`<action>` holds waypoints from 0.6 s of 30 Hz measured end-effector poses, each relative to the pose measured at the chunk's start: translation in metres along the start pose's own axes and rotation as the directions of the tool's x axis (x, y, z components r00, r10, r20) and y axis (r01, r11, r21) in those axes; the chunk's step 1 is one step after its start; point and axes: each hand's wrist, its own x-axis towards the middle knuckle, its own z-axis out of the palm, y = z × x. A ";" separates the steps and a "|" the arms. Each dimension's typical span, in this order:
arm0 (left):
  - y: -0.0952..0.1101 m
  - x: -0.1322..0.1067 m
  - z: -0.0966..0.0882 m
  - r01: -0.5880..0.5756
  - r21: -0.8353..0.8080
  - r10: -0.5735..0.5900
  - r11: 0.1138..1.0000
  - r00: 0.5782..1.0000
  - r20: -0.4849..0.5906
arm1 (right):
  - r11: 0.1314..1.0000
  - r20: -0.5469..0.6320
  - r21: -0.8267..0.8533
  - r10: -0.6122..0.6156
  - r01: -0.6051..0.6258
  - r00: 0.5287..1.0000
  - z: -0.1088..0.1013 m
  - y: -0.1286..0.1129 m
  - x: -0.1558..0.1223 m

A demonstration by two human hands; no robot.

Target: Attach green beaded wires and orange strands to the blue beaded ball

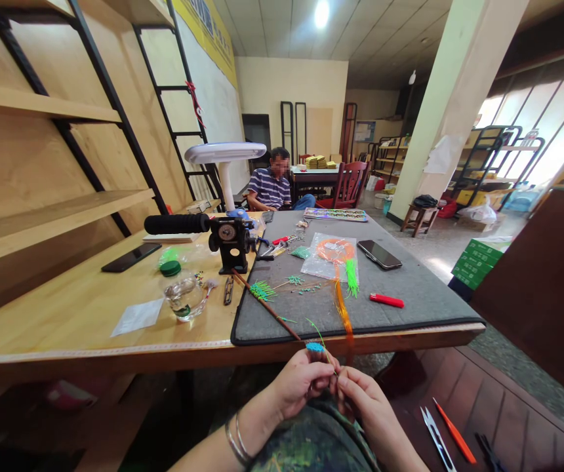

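Note:
Over my lap, just off the table's front edge, my left hand (306, 375) and my right hand (359, 390) meet with their fingertips pinched together. A thin green strand (322, 341) rises out of the pinch, its free end curling up to the left. On top of my left fingers sits a small blue cluster (315, 347) of tiny pieces. A slim brown rod (277, 317) slants from a black clamp device (233, 239) down to my left hand. Orange thread (343, 311) hangs over the edge behind my fingers. What exactly lies between the fingertips is hidden.
On the grey mat (282, 328) lie a green spiky bundle (263, 291), a red lighter (386, 300), a phone (379, 254) and a plastic bag (311, 262). A glass jar (183, 298) stands left. Thread snips (435, 436) rest at right. A person (269, 183) sits beyond.

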 end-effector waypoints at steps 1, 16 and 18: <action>0.000 0.000 0.000 -0.001 0.002 0.001 1.000 1.000 0.003 | 1.000 -0.002 0.002 0.001 -0.001 1.000 0.000 0.000 0.000; -0.001 0.000 -0.001 -0.005 0.036 0.005 0.999 1.000 0.005 | 1.000 -0.005 -0.013 0.008 -0.008 1.000 -0.001 0.002 0.002; -0.002 0.000 -0.002 -0.005 0.041 0.005 0.999 1.000 0.004 | 1.000 -0.005 -0.007 0.009 -0.009 1.000 0.000 0.001 0.002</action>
